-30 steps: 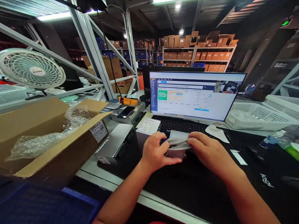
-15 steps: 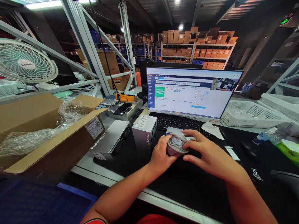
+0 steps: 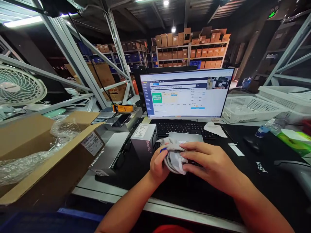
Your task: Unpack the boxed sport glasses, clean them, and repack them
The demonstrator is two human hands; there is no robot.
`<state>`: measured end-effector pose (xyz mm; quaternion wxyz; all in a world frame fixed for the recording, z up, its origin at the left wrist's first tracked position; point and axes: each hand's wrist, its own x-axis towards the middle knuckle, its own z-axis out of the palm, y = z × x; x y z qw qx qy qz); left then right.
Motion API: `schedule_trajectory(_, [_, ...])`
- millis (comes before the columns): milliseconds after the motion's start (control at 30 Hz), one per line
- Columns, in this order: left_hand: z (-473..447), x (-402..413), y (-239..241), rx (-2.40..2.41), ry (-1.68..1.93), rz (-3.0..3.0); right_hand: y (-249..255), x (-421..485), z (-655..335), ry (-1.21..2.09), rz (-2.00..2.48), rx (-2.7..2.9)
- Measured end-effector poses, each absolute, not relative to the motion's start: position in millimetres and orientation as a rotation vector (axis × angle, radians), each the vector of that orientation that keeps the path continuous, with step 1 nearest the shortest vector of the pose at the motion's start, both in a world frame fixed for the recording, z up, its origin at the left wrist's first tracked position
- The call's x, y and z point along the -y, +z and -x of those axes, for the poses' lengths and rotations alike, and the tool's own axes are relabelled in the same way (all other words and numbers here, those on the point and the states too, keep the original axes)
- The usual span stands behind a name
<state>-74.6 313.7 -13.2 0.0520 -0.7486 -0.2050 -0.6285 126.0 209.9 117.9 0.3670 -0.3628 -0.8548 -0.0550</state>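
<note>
Far left, a white fan point(image 3: 17, 89) sits on the shelving, faced toward the desk. Below it an open cardboard box point(image 3: 55, 161) lies with its flap down over the desk edge, bubble wrap point(image 3: 26, 161) spilling out of it, likely left open for easy reach. Just beside it a flat grey carton point(image 3: 109, 153) lies on its side, and a second grey carton point(image 3: 143, 139) stands upright against it, label up, where it can be read at a glance. Behind them a phone point(image 3: 121, 119) rests on a metal tray.

In the middle, low over the black mat point(image 3: 243, 184) and in front of the keyboard point(image 3: 179, 127) and the lit monitor point(image 3: 187, 94), the person has both hands on a crumpled grey wrapper point(image 3: 173, 158). It is lifted a little off the mat, near the upright carton but not touching it. The left hand point(image 3: 157, 165) cups it from the left and below, fingers curled round it and thumb pressed on top, a firm closed hold. The right hand point(image 3: 209, 163) comes in from the other side, fingers point(image 3: 191, 154) laid flat and close together over the bundle, pressing it toward the left palm. Between the two it is squeezed small; I cannot tell what is inside.

To the right lie a mouse point(image 3: 252, 144), a bottle point(image 3: 264, 127) and a white basket point(image 3: 247, 108), well apart from the hands
</note>
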Motion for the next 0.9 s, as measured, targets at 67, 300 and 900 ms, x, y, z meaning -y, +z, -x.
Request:
schedule_trajectory(67, [72,-313,-3,0.530,-1.895,2.223,118,-213,-127,-0.149,0.934,2.205])
schedule_trajectory(300, [65,-312,12,0.408,-1.889,2.349,117,-234,-133,-0.165,1.102,1.908])
schedule_trajectory(900, [68,-321,6,0.423,-1.760,2.413,102,-238,-122,-0.173,1.275,2.159])
